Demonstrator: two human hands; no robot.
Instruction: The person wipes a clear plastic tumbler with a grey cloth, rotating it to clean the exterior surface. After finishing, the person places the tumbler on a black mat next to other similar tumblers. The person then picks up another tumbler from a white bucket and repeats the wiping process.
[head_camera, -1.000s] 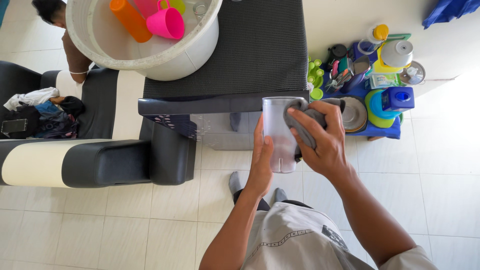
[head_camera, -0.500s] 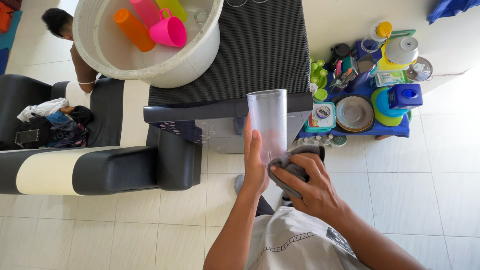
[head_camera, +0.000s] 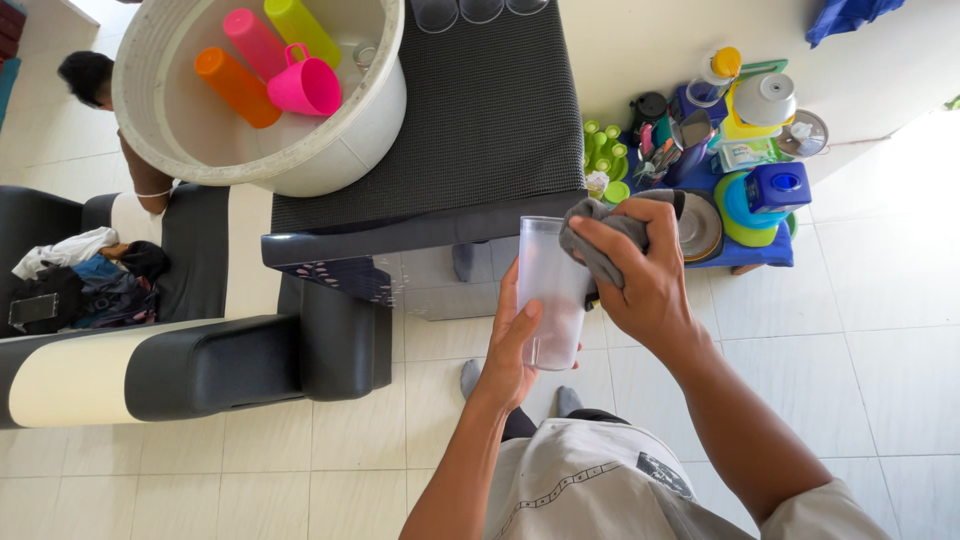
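Left hand (head_camera: 512, 340) clamped round lower clear tumbler (head_camera: 552, 290), long axis upright, frame centre; right hand (head_camera: 645, 275) pinches grey cloth (head_camera: 600, 240) on rim, upper right side.

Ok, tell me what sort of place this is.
Most likely a room in a home, a living area used for washing up. A black and cream sofa stands on a white tiled floor, a basin holds coloured plastic cups, and a low blue shelf carries kitchenware.
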